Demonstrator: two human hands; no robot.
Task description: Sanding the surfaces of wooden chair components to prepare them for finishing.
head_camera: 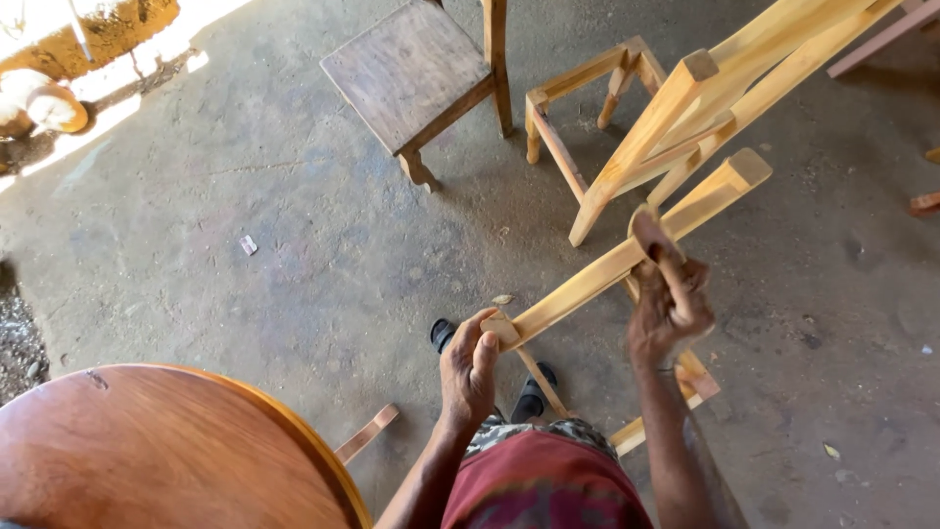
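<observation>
Left hand: your left hand (468, 370) is closing around the near end of the pale wooden frame (627, 257), thumb lying over the end grain, likely to steady it against your lap.
Right hand: your right hand (669, 304) is clenching a small brown piece (651, 235) and pressing it on the rail, further along from the left grip; what kind of piece it is, I cannot tell.
Frame: unfinished and yellowish, it is slanting up and away from both grips, its lower rails passing beneath your right wrist.
Beyond the grips: a dark wooden stool (411, 69) and another pale frame (705, 108) are standing on the concrete floor (245, 196).
Near your left elbow: a round reddish tabletop (157, 451).
</observation>
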